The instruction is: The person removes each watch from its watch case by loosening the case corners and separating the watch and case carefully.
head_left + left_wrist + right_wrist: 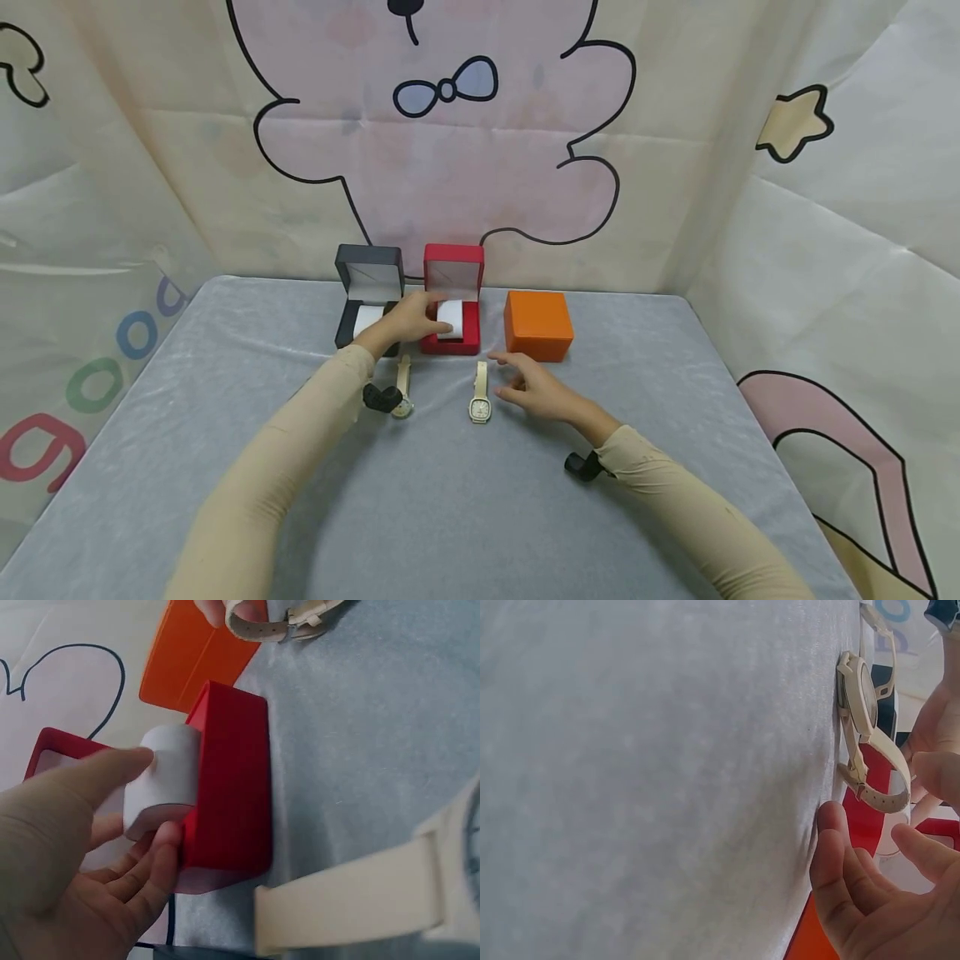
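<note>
My left hand (pixel 408 318) is at the open red watch box (pixel 471 337), its thumb and fingers pinching the white cushion (pixel 161 776). In the left wrist view the cushion stands partly out of the box's lower half. My right hand (pixel 536 390) is held just right of a cream-strapped watch (pixel 480 407), thumb and fingers apart and holding nothing. That watch (pixel 862 697) lies in front of the red box, its buckled strap toward the right hand's fingers. A second cream-strapped watch (pixel 403 387) lies to the left, below my left wrist and partly hidden by the black wrist camera.
An open dark grey watch box (pixel 371 271) with a white cushion (pixel 367 319) stands left of the red box. A closed orange box (pixel 538 325) is at its right. Grey cloth covers the table (pixel 450 508); printed curtains (pixel 675 125) hang behind and at both sides.
</note>
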Demonstrator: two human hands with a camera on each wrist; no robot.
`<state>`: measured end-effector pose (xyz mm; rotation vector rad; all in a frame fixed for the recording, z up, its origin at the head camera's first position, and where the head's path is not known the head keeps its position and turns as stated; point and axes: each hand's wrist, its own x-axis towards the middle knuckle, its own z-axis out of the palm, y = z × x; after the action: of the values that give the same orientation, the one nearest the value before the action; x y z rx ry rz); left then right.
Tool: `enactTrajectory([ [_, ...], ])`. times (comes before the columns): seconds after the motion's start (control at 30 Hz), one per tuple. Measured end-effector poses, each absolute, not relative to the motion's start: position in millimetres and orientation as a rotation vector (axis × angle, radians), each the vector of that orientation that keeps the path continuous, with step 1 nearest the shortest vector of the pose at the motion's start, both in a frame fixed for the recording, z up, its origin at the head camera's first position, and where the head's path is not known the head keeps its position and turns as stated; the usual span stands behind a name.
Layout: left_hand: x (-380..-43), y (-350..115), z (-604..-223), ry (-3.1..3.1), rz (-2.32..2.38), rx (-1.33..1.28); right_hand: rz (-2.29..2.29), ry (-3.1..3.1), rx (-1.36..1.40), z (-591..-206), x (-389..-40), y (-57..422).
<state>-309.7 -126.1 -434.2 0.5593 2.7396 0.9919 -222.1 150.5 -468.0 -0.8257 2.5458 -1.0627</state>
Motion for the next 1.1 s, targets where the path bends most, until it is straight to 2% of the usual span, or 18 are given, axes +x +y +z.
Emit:
enactTrajectory([
  [0.4,-309,-117,-437,2.854,0.933,0.592,-1.066,2.538,-0.798,-467,-222,153],
  [1.1,-309,-122,-447,2.804,0.952,0.484,-1.079,2.523,-0.792,-465,-222,155],
])
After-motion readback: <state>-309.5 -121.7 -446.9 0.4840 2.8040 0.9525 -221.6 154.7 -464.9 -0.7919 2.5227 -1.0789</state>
